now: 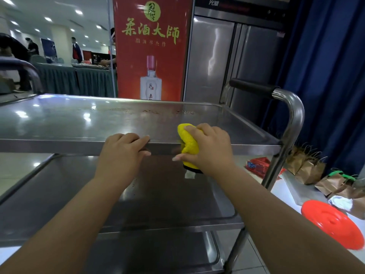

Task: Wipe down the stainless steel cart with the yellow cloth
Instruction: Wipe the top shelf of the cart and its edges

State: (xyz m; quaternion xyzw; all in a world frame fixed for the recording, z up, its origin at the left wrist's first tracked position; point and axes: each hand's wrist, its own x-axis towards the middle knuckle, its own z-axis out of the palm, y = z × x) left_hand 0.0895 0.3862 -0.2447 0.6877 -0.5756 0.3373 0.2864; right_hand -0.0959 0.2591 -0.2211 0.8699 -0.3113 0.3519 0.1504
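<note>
Forearms reach out from me, both bare. My right hand (209, 149) grips the bunched yellow cloth (188, 142) against the near rim of the shiny stainless steel cart (79, 119). My left hand (123, 150) rests on that rim, fingers fairly straight. Beyond stands a red poster (152, 46).

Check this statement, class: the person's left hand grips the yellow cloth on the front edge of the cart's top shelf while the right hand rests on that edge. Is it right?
The hands are swapped. In the head view, the right hand grips the yellow cloth on the front edge of the cart's top shelf, while the left hand rests on that edge.
</note>
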